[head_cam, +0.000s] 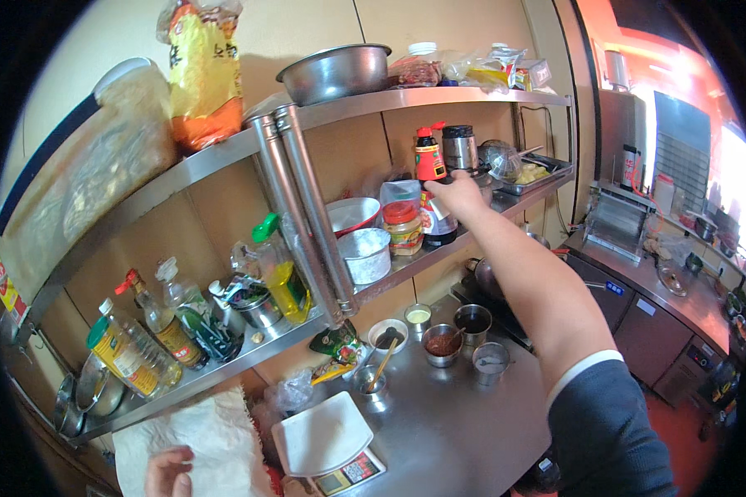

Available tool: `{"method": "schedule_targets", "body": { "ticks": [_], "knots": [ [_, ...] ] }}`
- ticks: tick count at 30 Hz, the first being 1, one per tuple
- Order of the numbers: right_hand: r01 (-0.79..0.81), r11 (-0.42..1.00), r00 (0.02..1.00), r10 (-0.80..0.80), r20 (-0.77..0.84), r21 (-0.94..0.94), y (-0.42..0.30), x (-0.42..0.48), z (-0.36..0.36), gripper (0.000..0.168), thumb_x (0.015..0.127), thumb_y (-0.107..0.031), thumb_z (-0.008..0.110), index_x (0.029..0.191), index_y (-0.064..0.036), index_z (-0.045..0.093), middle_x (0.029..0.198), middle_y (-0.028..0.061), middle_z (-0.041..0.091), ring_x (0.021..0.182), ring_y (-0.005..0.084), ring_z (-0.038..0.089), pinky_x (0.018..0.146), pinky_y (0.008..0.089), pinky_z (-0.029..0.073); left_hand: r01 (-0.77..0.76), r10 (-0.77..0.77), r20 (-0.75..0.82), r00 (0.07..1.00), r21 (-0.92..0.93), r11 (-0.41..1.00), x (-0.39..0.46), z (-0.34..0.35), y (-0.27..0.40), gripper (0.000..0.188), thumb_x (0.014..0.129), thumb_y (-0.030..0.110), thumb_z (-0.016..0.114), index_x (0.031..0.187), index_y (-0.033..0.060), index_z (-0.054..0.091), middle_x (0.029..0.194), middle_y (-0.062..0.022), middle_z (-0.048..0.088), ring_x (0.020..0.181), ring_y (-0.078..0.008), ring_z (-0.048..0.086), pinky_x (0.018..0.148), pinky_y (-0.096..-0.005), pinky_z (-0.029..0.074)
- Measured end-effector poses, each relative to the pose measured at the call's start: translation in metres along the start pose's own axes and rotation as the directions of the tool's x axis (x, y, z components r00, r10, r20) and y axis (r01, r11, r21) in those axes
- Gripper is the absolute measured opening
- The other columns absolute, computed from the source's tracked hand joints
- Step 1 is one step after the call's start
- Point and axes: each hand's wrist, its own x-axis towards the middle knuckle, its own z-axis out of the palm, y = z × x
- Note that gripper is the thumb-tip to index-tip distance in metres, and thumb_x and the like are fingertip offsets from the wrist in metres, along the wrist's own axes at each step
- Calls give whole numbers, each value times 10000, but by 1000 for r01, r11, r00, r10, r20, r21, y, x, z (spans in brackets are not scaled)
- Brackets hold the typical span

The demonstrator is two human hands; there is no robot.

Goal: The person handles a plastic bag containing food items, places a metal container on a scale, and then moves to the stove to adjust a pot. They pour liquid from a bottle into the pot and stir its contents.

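My right hand [464, 194] reaches up to the middle shelf, at the top of a dark bottle with a red and white label [440, 225]. Its fingers hide the bottle's neck, so whether they grip it is unclear. Just behind stand a red-labelled sauce bottle [429, 155] and a steel canister with a black lid [460, 148]. A red-lidded jar [402, 230] sits left of the dark bottle. Low at the left, my left hand [169, 473] is partly cut off by the frame, fingers apart, over a whitish cloth or sack [205, 428]. Nothing shows in it.
Steel cups of seasoning, one holding red chilli [442, 345], stand on the steel counter [447, 428]. A digital scale with a white tray [324, 428] lies nearer. Oil bottles [284, 282] line the left shelf. Two steel posts [304, 211] rise between shelf sections. A wok [488, 277] is partly behind my arm.
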Motion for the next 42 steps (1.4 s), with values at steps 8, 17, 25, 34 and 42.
{"method": "schedule_targets", "body": {
  "ticks": [8,17,25,34,42],
  "knots": [
    [-10,993,993,-4,120,116,16,30,24,542,728,-323,835,1083,41,646,1078,241,702,1033,351,689,893,410,524,284,-282,94,955,-13,959,-38,120,77,243,1011,130,578,1215,1,603,1240,-109,637,1155,-189,591,1005,-326,455],
    [156,707,935,-332,129,689,101,-26,-142,509,825,-192,792,1229,-2,548,1098,119,680,1011,177,657,891,358,529,201,-210,362,908,63,978,-32,234,115,236,993,110,584,1180,-33,599,1259,-176,616,1200,-257,569,1027,-378,444],
    [-122,864,887,315,337,-488,307,-108,-332,607,750,-325,822,1210,-30,559,1077,227,683,1059,338,664,911,385,502,472,-408,383,829,-88,877,-36,364,23,154,990,41,572,1129,-19,597,1084,-102,668,1010,-182,642,928,-322,507],
    [-55,415,594,745,305,-908,477,-175,-395,625,717,-445,771,1147,-38,571,1004,204,710,980,375,689,841,459,541,236,-508,650,565,463,854,-70,484,-36,338,863,206,732,1133,15,666,1080,-202,685,963,-326,683,842,-363,549],
    [83,305,535,789,300,-949,509,-173,-403,647,708,-421,806,1208,-74,586,1053,152,718,998,329,696,854,440,553,91,-508,694,510,544,834,-130,484,-125,351,872,237,714,1133,7,666,1104,-210,684,993,-350,678,865,-404,550]
  ]
}}
